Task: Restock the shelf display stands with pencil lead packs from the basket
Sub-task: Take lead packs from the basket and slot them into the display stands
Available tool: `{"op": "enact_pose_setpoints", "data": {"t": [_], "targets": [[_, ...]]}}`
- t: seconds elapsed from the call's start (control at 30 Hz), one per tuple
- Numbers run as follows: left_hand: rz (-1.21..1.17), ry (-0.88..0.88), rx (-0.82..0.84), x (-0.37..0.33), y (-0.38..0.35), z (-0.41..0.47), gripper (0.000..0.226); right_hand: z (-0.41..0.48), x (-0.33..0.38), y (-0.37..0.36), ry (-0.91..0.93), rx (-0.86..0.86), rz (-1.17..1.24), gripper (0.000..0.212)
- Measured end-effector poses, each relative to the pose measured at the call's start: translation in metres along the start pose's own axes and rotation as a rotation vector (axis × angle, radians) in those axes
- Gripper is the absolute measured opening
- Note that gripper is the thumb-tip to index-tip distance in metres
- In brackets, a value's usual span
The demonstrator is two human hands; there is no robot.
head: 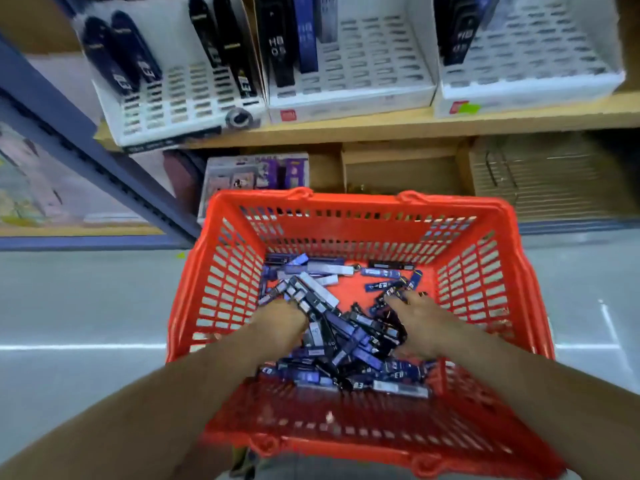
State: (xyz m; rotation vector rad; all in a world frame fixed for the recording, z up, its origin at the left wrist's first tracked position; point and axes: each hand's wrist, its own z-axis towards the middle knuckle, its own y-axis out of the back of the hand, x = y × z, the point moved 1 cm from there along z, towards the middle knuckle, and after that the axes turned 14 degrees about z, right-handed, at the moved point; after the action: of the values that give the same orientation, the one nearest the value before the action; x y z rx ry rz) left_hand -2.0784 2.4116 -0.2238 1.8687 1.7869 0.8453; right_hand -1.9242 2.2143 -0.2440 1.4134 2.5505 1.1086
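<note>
Both hands in the red basket (353, 202).
The left hand (277, 322) grips some lead packs (349, 336); the right hand (420, 325) rests open on them.

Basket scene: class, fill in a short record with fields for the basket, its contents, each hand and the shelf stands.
basket: red, slatted, in front of the shelf
packs: loose blue and black pile in the basket
left hand: in the pile, grips a bunch of packs
right hand: on the pile; grip unclear
stands: three, white, on the shelf; a few packs at the back, most slots empty
</note>
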Motion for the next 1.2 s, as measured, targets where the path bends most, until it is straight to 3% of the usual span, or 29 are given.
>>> {"op": "enact_pose_setpoints", "data": {"t": [0.13, 0.23, 0.33, 0.53, 0.67, 0.8, 0.9, 1.03, 1.2], "targets": [[0.147, -0.161, 0.052, -0.029, -0.047, 0.03, 0.091, 0.013, -0.008, -0.035, 0.056, 0.085, -0.195, 0.13], [0.224, -0.201, 0.036, -0.035, -0.058, 0.046, 0.109, 0.027, -0.004, -0.056, 0.117, 0.085, -0.26, 0.135], [0.202, -0.177, 0.041, -0.03, -0.054, 0.052, 0.105, 0.037, 0.007, -0.07, 0.152, 0.059, -0.237, 0.13], [0.06, -0.006, -0.09, -0.016, -0.063, 0.044, 0.075, 0.045, 0.026, -0.068, 0.137, -0.138, -0.04, 0.102], [0.026, -0.011, -0.031, -0.018, -0.069, 0.034, 0.069, 0.048, 0.027, -0.07, 0.097, -0.115, -0.034, 0.087], [0.058, 0.023, 0.054, -0.022, -0.067, 0.036, 0.069, 0.049, 0.028, -0.068, 0.113, -0.172, -0.064, 0.049], [0.133, 0.038, 0.029, -0.021, -0.065, 0.037, 0.056, 0.049, 0.031, -0.061, 0.106, -0.18, -0.025, 0.045], [-0.088, 0.139, 0.017, -0.007, -0.067, 0.042, 0.055, 0.052, 0.025, -0.048, 0.053, -0.212, 0.407, 0.027], [-0.857, 0.237, 0.014, 0.013, -0.059, 0.042, 0.018, 0.046, 0.016, -0.029, -0.217, -0.148, 1.481, 0.004]]}}
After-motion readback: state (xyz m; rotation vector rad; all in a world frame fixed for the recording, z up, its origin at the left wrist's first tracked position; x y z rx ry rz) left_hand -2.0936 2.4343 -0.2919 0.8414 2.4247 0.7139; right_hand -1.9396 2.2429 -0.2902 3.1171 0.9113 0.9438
